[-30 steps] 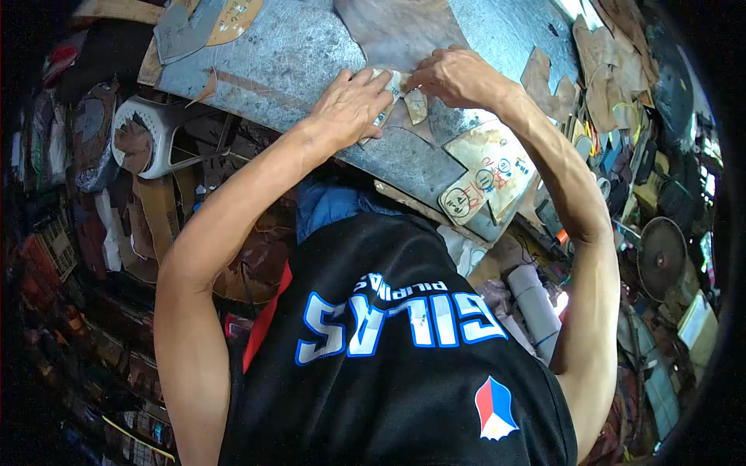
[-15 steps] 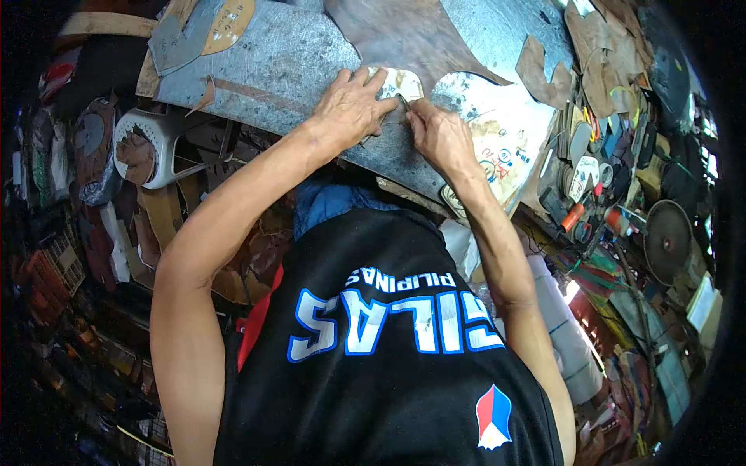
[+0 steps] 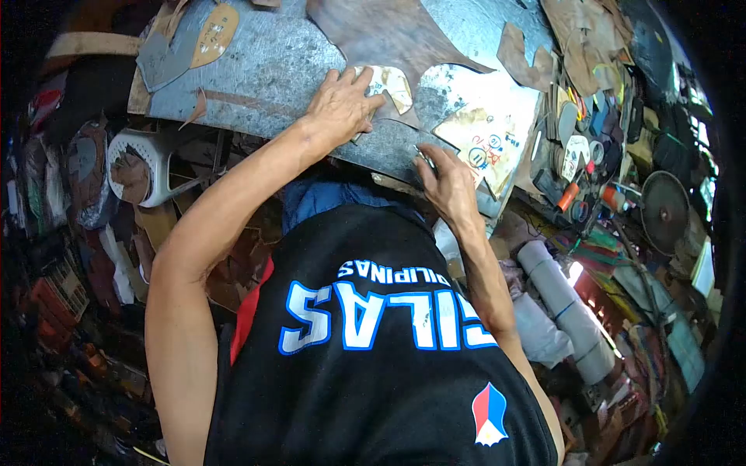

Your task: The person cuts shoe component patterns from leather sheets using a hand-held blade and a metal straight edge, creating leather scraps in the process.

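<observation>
Left hand (image 3: pixel 342 105), fingers spread flat, pins the pale template (image 3: pixel 395 81) protruding rightward past them on the leather (image 3: pixel 373 35); right hand (image 3: pixel 447 185) sits farther off at the surface (image 3: pixel 264 62) edge, grip unclear.

A template (image 3: pixel 394 81) lies on the leather piece (image 3: pixel 385 35) atop the metal sheet (image 3: pixel 264 58), tools (image 3: pixel 587 151) to the right.
</observation>
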`<state>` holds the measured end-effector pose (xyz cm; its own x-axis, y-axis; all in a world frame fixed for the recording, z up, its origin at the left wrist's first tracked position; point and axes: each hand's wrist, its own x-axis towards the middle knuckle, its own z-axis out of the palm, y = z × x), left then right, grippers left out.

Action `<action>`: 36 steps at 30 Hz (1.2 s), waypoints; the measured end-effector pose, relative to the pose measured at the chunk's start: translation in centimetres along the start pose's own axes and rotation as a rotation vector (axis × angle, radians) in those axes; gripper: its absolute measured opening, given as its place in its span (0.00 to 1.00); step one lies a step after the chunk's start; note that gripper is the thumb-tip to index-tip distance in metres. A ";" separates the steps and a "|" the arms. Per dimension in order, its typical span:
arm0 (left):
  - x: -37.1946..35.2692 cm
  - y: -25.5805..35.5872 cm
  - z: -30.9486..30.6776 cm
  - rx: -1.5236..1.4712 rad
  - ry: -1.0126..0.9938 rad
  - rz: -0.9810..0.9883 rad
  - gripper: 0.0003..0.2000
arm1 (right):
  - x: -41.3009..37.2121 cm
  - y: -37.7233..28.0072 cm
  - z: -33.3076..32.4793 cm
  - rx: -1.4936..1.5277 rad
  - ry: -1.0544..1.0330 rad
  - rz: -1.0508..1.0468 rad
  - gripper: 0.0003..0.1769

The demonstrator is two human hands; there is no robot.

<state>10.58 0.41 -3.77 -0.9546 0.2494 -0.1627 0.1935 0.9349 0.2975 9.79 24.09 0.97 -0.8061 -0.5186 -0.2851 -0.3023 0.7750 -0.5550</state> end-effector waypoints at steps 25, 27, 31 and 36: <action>1.8 1.8 -0.5 -0.019 0.042 -0.136 0.22 | -14.5 8.3 -4.2 -0.344 -0.491 0.286 0.25; 2.3 2.9 -0.2 0.000 0.087 -0.178 0.23 | -15.7 9.7 -5.0 -0.403 -0.604 0.427 0.24; 2.8 4.0 1.3 0.004 0.230 -0.275 0.23 | -12.6 8.0 -10.0 -0.204 -0.522 0.324 0.23; 3.6 5.0 0.6 -0.046 0.181 -0.381 0.21 | -3.3 3.9 -11.0 -0.026 -0.026 -0.053 0.18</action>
<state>8.21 6.15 -3.48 -0.9811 -0.1642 -0.1027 -0.1875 0.9385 0.2900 5.70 32.80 8.38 -0.7749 -0.5683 -0.2766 -0.3575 0.7550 -0.5497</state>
